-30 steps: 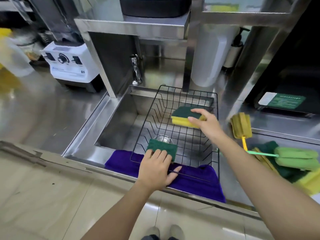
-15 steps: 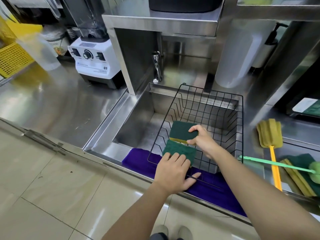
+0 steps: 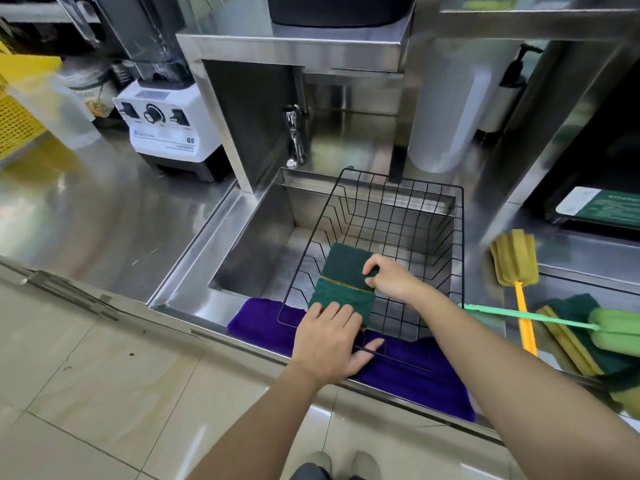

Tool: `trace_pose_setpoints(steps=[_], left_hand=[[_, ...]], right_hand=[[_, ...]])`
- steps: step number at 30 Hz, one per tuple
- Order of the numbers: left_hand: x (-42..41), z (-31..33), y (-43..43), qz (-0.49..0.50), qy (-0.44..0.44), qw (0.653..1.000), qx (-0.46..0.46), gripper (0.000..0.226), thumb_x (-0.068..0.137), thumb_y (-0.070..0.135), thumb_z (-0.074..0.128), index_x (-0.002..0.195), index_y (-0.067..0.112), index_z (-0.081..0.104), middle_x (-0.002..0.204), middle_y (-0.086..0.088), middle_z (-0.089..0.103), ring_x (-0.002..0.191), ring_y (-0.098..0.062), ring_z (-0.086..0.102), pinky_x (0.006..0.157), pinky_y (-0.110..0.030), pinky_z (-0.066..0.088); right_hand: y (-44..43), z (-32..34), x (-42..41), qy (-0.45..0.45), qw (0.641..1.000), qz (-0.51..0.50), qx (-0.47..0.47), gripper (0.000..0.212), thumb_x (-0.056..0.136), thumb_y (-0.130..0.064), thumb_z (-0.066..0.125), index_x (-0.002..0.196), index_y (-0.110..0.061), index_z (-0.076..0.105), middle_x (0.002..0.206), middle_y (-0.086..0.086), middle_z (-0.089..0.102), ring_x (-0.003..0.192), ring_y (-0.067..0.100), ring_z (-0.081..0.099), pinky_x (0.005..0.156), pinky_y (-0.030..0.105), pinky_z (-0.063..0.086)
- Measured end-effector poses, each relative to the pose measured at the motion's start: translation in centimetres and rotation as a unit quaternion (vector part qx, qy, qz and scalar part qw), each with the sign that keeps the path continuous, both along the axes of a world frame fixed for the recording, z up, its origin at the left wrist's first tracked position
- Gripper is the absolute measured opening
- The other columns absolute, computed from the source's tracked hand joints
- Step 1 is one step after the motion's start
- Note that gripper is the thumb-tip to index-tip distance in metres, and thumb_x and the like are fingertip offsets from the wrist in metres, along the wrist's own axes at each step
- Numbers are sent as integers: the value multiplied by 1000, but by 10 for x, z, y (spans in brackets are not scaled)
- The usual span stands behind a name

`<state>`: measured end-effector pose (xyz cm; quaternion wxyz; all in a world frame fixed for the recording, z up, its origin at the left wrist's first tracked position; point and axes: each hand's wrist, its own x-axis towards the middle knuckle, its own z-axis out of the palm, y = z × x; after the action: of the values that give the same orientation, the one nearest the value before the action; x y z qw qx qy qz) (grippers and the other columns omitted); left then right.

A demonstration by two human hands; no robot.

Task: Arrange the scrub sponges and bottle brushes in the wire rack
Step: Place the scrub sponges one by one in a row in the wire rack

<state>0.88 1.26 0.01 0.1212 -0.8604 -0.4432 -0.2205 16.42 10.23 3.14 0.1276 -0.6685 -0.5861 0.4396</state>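
- The black wire rack (image 3: 408, 216) sits in the steel sink, over its near edge.
- The right hand (image 3: 391, 277), earlier at the rack's far side, now pinches the second green scrub sponge (image 3: 344, 263) against the first green sponge (image 3: 337, 299), which the left hand (image 3: 329, 344) steadies: pairing is under way.
- Both sponges stand on edge, long axes running left-right.
- Two sponge-headed bottle brushes (image 3: 516, 261) wait on the steel desk (image 3: 568, 244), right edge.

A white blender base (image 3: 169, 133) stands on the steel counter (image 3: 86, 216) left of the sink (image 3: 256, 244). A purple cloth (image 3: 408, 372) drapes the sink's front edge. 1 tap (image 3: 294, 136) stands behind.
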Motion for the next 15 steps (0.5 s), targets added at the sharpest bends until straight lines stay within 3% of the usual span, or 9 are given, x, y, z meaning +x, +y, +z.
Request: trace_pose_setpoints(steps=[3, 5, 7, 10, 15], left_hand=[[0, 2, 0, -11, 17, 1000, -9, 44, 88, 56, 52, 78, 14, 60, 72, 0, 55, 67, -21, 50, 65, -35, 41], [2, 5, -2, -30, 36, 999, -9, 44, 86, 56, 53, 81, 13, 60, 74, -1, 57, 69, -22, 52, 70, -36, 43], [15, 7, -5, -69, 63, 996, -1, 45, 85, 57, 53, 82, 13, 61, 77, -2, 59, 70, -23, 53, 74, -37, 45], [55, 6, -17, -130, 85, 988, 6, 45, 88, 57, 49, 84, 13, 61, 78, -2, 60, 71, -23, 53, 73, -37, 44], [94, 3, -28, -122, 78, 989, -6, 46, 89, 57, 45, 83, 15, 61, 75, -2, 59, 69, -23, 52, 63, -35, 40]], right_hand=[[-3, 7, -3, -72, 997, 29, 13, 24, 86, -23, 57, 109, -30, 55, 132, 6, 50, 118, 26, 49, 101, 41, 40], [-7, 15, 0, -85, 996, 22, 36, 42, 87, -26, 57, 128, -26, 49, 140, 6, 43, 127, 26, 42, 105, 39, 33], [-13, 25, 10, -84, 993, 5, 79, 48, 89, -23, 56, 136, -21, 43, 144, 6, 39, 133, 26, 37, 108, 39, 28], [-21, 38, 37, -90, 985, -34, 144, 44, 92, -19, 52, 135, -18, 45, 144, 6, 41, 133, 24, 37, 111, 39, 25], [-32, 52, 97, -153, 950, -155, 225, 33, 91, -14, 49, 123, -11, 55, 132, 10, 52, 127, 29, 44, 105, 38, 29]])
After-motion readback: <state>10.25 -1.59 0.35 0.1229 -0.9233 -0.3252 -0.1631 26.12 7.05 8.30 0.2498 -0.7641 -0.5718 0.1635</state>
